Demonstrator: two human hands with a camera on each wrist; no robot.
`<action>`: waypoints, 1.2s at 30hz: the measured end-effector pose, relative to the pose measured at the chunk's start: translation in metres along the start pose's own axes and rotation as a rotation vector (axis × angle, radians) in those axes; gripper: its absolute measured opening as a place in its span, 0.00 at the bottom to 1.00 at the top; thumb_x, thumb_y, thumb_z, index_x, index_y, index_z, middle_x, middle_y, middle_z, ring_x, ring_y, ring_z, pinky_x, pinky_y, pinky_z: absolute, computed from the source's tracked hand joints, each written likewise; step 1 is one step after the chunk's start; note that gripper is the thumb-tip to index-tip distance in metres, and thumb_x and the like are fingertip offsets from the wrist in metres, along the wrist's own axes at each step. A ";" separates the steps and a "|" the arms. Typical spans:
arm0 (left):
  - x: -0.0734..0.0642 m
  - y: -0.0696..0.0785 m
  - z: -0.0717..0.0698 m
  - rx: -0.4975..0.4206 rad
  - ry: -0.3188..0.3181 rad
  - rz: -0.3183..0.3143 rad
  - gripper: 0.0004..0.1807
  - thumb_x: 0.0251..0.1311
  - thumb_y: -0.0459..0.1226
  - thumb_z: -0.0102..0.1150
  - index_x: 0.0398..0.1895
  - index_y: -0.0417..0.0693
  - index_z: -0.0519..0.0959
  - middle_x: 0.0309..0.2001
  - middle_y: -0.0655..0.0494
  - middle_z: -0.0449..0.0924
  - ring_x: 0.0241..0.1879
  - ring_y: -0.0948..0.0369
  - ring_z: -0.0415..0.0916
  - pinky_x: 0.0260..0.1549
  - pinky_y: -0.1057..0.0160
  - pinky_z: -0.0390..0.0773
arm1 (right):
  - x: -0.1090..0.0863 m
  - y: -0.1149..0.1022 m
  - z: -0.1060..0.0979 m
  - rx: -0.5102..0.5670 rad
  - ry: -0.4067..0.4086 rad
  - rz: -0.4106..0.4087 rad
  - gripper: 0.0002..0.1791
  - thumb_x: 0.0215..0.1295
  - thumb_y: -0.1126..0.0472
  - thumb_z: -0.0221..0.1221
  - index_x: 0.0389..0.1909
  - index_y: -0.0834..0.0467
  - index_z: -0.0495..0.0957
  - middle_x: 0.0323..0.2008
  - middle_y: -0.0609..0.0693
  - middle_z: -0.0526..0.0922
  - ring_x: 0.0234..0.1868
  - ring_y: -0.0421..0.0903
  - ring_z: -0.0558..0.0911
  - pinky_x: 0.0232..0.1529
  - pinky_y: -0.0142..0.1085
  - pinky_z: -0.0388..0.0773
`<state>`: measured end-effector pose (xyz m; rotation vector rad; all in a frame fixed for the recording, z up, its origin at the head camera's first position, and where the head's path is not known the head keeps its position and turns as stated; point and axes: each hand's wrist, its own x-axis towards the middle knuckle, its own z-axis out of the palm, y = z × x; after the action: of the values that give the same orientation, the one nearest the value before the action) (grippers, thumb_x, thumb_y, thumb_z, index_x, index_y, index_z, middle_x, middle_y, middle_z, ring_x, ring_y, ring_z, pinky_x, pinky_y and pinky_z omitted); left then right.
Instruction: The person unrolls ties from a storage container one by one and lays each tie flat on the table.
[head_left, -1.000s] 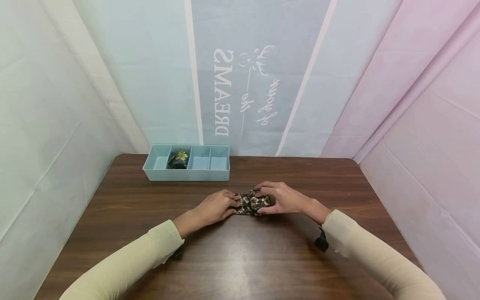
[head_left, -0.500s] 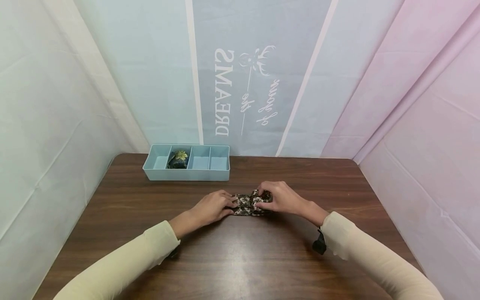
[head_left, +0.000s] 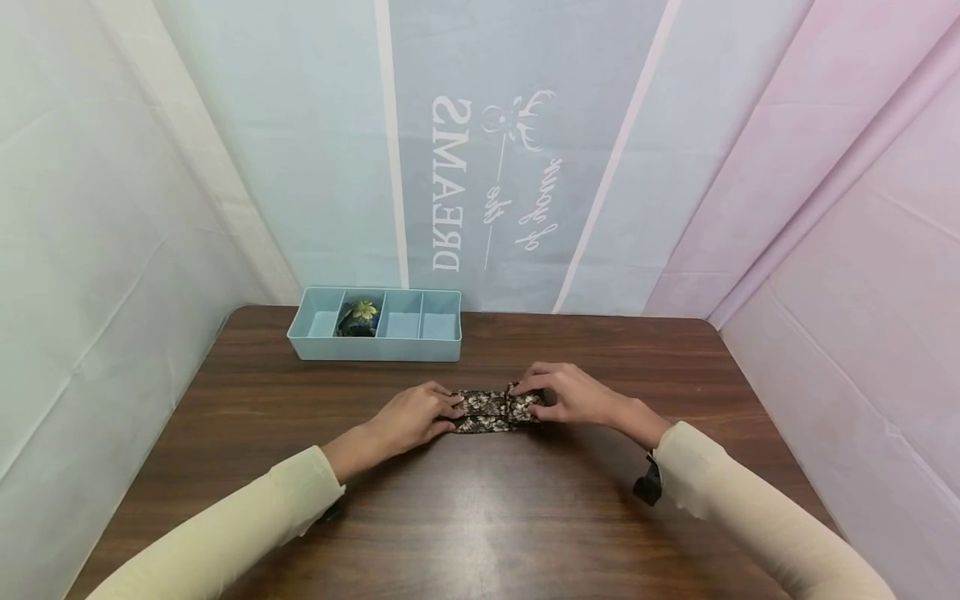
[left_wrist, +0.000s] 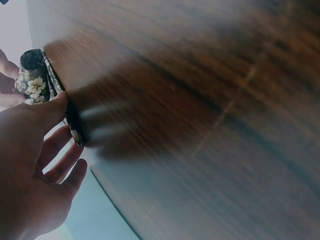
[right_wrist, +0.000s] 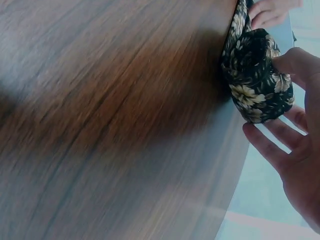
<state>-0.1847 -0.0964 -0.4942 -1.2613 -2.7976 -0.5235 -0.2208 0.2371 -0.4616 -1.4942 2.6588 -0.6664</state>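
Observation:
A dark cloth with a cream floral print [head_left: 482, 411] lies on the table as a folded strip, with its right end rolled up. In the head view my left hand [head_left: 416, 417] rests its fingertips and thumb on the flat left end. My right hand [head_left: 576, 395] holds the roll between thumb and fingers. The right wrist view shows the cloth roll [right_wrist: 257, 75] with its hollow end towards the camera, the right thumb [right_wrist: 292, 64] on one side and fingertips on the other. The left wrist view shows the left thumb [left_wrist: 52, 110] against the strip's edge.
A light blue tray [head_left: 375, 349] with several compartments stands at the back left of the brown wooden table [head_left: 480, 517]. One compartment holds a dark bundle with a yellow-green leaf or flower pattern [head_left: 363, 315]. Fabric curtains [head_left: 600, 250] enclose the table's back and sides.
My left hand has slid left along the strip, so more of its flat part shows. My right hand has shifted its fingers on the roll and moved slightly right. The tray stays put.

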 end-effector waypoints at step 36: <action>0.055 0.026 0.023 -0.002 -0.031 0.058 0.21 0.73 0.46 0.66 0.64 0.48 0.85 0.71 0.49 0.78 0.68 0.52 0.76 0.66 0.53 0.80 | -0.006 0.002 0.002 -0.030 0.071 0.150 0.15 0.67 0.57 0.72 0.49 0.57 0.82 0.38 0.46 0.87 0.20 0.30 0.67 0.25 0.30 0.72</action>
<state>-0.2003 -0.0338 -0.4991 -1.3579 -2.7757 -0.5078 -0.2186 0.2422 -0.4658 -1.2838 2.8099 -0.6842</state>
